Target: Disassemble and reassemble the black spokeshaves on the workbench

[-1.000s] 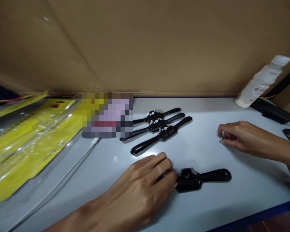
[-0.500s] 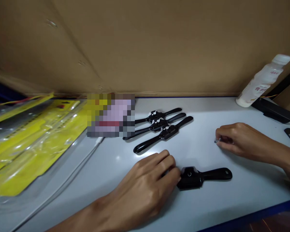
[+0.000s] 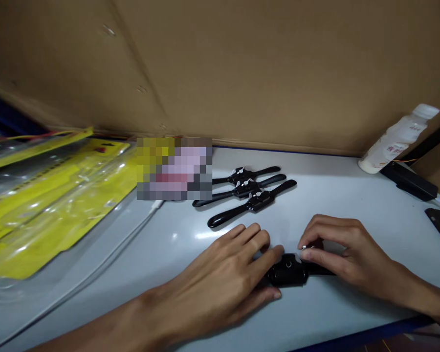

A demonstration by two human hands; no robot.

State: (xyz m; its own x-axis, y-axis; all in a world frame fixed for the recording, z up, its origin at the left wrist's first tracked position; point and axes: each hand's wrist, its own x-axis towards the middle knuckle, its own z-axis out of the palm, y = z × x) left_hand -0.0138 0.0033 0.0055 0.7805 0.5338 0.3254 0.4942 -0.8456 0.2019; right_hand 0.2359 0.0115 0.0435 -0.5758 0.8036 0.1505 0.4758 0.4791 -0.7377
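Observation:
A black spokeshave point(image 3: 289, 272) lies on the table in front of me, a small round hole in its middle. My left hand point(image 3: 231, 276) is closed around its left handle, which the fingers mostly hide. Just over the right side of the tool's body, my right hand point(image 3: 342, 247) pinches a small shiny metal screw point(image 3: 304, 248) between thumb and fingertips; its exact shape is hard to make out. Part of the right handle is hidden behind that hand. Farther back lie three more black spokeshaves point(image 3: 259, 199) side by side, with silvery parts on their bodies.
Yellow cards in clear plastic packaging point(image 3: 91, 195) cover the left side. A blurred-out pinkish object point(image 3: 183, 171) with a white cable point(image 3: 113, 259) lies beside them. A white bottle point(image 3: 398, 139) and a black device point(image 3: 408, 181) stand at the back right, before a cardboard wall point(image 3: 264, 73).
My right hand has moved left and toward me, bringing the small screw over to the front spokeshave. My left hand stays at the handle, its thumb now showing. The view has shifted slightly.

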